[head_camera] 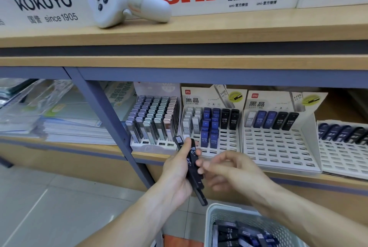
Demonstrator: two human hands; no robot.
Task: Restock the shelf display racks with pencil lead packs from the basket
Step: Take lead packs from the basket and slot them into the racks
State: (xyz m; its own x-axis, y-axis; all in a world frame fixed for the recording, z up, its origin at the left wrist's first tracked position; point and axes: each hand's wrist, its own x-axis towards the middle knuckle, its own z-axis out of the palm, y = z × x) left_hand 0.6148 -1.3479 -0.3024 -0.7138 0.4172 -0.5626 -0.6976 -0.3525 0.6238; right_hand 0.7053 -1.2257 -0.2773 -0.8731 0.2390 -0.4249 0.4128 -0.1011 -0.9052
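Stationery shop shelf (179,61), wood top w/ blue-grey frame, signs up above and a white controller (127,3) parked on top. Below sit white display racks (278,143) — mostly bare slots, just a few rows of HB 0.5 lead packs at the back. Left hand (177,175) grips a bunch of black lead packs (193,167), thumb curled over them, right in front of the middle rack (211,127). Right hand (231,169) is just beside, fingers loosely curled, holding nothing, tips near the packs. Basket (211,218) at bottom w/ more packs inside.
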